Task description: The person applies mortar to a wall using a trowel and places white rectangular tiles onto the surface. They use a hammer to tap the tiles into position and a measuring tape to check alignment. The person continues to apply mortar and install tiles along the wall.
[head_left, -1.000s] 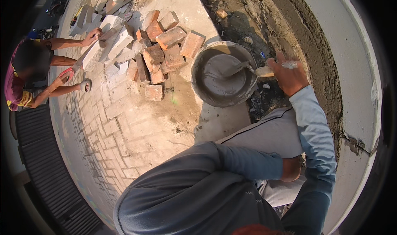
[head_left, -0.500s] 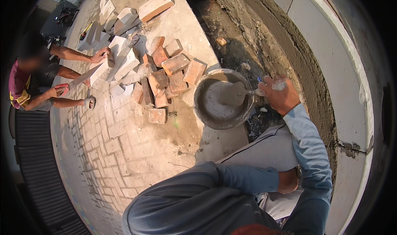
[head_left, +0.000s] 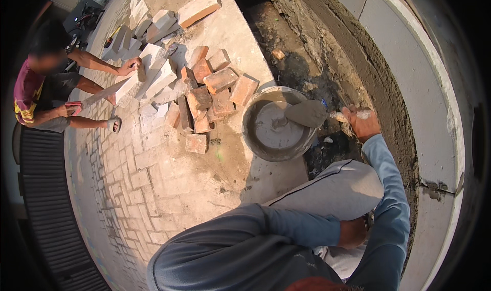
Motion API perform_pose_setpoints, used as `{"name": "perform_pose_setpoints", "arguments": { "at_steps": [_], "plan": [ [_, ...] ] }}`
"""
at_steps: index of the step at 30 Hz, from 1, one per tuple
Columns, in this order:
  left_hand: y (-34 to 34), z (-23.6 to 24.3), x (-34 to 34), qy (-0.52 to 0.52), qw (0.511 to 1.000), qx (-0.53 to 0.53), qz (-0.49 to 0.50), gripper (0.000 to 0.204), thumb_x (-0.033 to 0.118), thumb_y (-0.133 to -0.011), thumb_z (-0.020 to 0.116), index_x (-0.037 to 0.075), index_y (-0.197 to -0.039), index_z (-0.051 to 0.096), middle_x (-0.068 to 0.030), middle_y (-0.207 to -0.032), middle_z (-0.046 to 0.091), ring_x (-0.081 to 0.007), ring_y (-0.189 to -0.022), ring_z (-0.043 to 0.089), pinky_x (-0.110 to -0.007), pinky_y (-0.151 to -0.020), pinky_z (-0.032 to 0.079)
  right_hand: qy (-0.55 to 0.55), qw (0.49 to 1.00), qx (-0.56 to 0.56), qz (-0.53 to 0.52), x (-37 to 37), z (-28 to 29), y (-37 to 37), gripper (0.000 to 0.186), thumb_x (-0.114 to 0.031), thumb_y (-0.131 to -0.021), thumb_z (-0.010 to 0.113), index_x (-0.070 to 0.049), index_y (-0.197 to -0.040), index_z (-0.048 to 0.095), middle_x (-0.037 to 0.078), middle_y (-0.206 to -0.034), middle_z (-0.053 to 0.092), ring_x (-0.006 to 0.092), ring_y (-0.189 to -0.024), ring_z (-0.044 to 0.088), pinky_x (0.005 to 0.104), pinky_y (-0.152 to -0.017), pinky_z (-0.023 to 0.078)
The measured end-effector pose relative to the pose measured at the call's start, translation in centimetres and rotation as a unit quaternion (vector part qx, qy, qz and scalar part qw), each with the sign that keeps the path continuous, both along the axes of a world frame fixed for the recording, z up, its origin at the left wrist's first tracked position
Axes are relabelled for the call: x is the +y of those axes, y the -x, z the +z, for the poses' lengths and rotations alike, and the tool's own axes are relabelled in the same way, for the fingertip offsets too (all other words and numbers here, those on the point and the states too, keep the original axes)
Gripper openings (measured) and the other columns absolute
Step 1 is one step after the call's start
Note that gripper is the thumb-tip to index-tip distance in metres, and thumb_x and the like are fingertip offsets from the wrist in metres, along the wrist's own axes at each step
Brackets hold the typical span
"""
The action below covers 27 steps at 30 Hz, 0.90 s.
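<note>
My right hand [head_left: 362, 123] is closed round the pale handle of a trowel [head_left: 306, 113]. The trowel's grey-brown blade lies over the right rim of a round bucket [head_left: 250, 141], its tip above the mortar inside. Wet grey mortar [head_left: 279, 130] covers the bucket's bottom, with a small ridge on its surface. My left forearm crosses my lap, and the left hand [head_left: 354, 233] rests by my bent right leg with its fingers hidden. Whether the left hand holds anything cannot be seen.
Red bricks [head_left: 220, 79] lie heaped left of the bucket, with pale blocks [head_left: 162, 77] beyond. A co-worker [head_left: 36, 89] at the far left holds a red-handled saw [head_left: 99, 97] against a pale block. A dark trench [head_left: 286, 40] runs beside the grey wall [head_left: 409, 60] on the right.
My right hand has moved right, away from the bucket. The trowel blade has shifted from over the mortar's middle to the bucket's right rim. My left hand stays about where it was.
</note>
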<state>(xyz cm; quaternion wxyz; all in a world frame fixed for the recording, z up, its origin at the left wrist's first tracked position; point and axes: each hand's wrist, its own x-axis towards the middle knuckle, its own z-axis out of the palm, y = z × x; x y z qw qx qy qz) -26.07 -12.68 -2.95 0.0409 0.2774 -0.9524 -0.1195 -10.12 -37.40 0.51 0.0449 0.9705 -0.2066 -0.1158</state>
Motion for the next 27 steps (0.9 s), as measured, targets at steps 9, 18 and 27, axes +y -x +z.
{"name": "perform_pose_setpoints", "arguments": {
  "at_steps": [9, 18, 27],
  "plan": [
    [-8.2, 9.4, 0.1, 0.0, 0.996, 0.041, 0.084, 0.011, 0.019, -0.077, 0.069, 0.009, -0.074, 0.072, -0.0123, -0.076, 0.071, -0.0306, -0.075, 0.07, -0.048, -0.073, 0.053, 0.106, 0.994, 0.009, 0.033, 1.0, 5.4, 2.5, 0.021, -0.014, -0.098, 0.054, -0.017, -0.117, 0.06, 0.008, -0.115, 0.067, 0.0246, -0.104, 0.069, 0.0387, -0.086, 0.052],
    [-6.2, 7.0, 0.2, -0.064, 0.981, 0.117, 0.141, 0.014, 0.018, -0.075, 0.066, 0.007, -0.07, 0.075, -0.0146, -0.07, 0.071, -0.0323, -0.072, 0.071, -0.051, -0.069, 0.053, -0.267, 0.957, -0.112, -0.032, 0.4, 7.8, 7.2, 0.029, -0.029, -0.095, 0.068, -0.016, -0.12, 0.061, 0.005, -0.087, 0.067, 0.019, -0.073, 0.068, 0.0352, -0.06, 0.05],
    [-5.6, 9.3, 0.6, -0.102, 0.981, 0.107, 0.128, 0.017, 0.018, -0.081, 0.063, 0.007, -0.089, 0.074, -0.0166, -0.078, 0.072, -0.0328, -0.078, 0.072, -0.05, -0.079, 0.052, -0.659, 0.702, 0.008, -0.271, 0.6, 7.7, 0.1, 0.04, -0.041, -0.09, 0.073, -0.006, -0.108, 0.065, 0.002, -0.075, 0.06, 0.0109, -0.051, 0.05, 0.0301, -0.043, 0.041]
  ]
}}
